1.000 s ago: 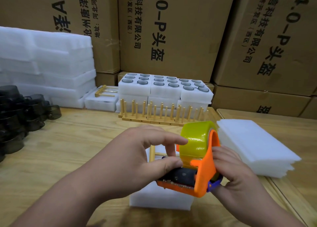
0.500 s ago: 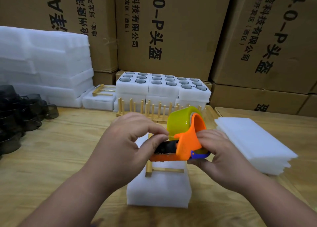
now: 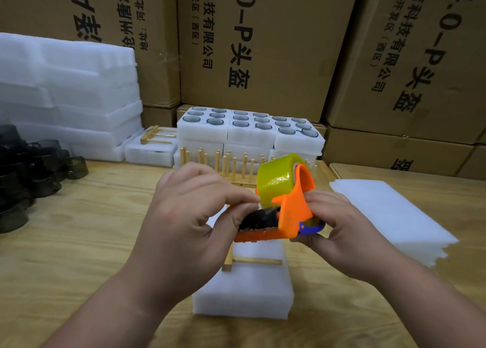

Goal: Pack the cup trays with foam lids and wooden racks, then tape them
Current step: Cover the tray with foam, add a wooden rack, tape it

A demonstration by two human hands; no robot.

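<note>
While brown cardboard boxes (image 3: 263,45) printed with black characters wall off the back, the wooden bench (image 3: 65,242) carries everything else. At far left stands a tall stack of white foam slabs (image 3: 68,95); to the right lies a lower pile of foam lids (image 3: 389,216). Against the boxes sit foam cup trays (image 3: 249,134) with dark cups in their round holes, and a row of wooden racks (image 3: 218,163) with upright pegs stands just in front of them. Dark cups (image 3: 23,174) cluster at the left edge. Near me, centred, lies one closed foam tray (image 3: 244,287) with a flat wooden rack (image 3: 252,261) on its lid. Above it I hold the orange tape dispenser (image 3: 289,213) with its yellowish roll. My right hand (image 3: 339,232) grips the dispenser body from the right. My left hand (image 3: 189,216) pinches thumb and forefinger together at the dispenser's front, by the dark roller; the tape end itself I cannot make out.
</note>
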